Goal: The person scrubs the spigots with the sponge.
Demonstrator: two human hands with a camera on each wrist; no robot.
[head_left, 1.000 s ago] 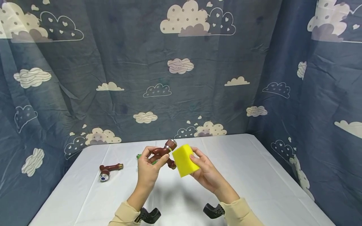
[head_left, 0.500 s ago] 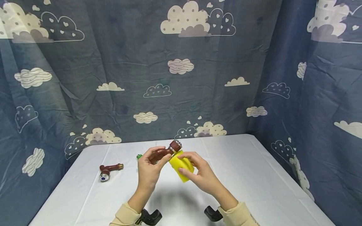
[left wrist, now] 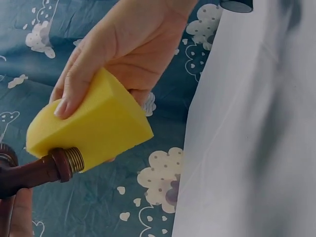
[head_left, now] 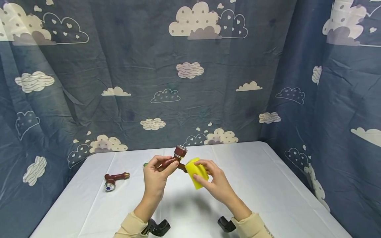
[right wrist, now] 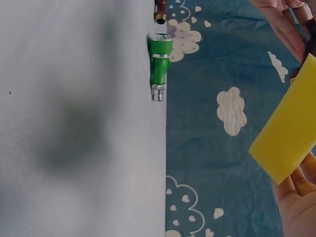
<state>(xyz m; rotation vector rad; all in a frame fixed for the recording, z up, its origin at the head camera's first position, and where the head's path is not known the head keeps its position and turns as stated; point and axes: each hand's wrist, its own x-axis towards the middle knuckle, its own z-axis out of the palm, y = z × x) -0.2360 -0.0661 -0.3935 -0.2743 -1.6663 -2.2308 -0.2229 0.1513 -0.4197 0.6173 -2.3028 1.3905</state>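
Observation:
My left hand (head_left: 156,177) pinches a dark-red tap (head_left: 169,162) between thumb and fingers, above the table. The tap's ribbed collar points up and its threaded brass end points right. A yellow sponge (head_left: 194,173) is squeezed in my right hand (head_left: 218,185), its upper face creased. In the left wrist view the sponge (left wrist: 98,123) lies against or just behind the tap's threaded end (left wrist: 74,160); contact is unclear. The right wrist view shows the sponge (right wrist: 291,123) held from below by my fingers (right wrist: 298,180).
A second dark-red tap (head_left: 116,178) lies at the left of the white-covered table (head_left: 268,198). A green tap (right wrist: 160,61) lies on the table behind my left hand, mostly hidden in the head view. A blue cloud-patterned curtain (head_left: 134,76) encloses the back and sides.
The sponge came left onto the tap and became squeezed, then moved slightly back right. The tap shifted right, then back left, its collar now tilted more upright.

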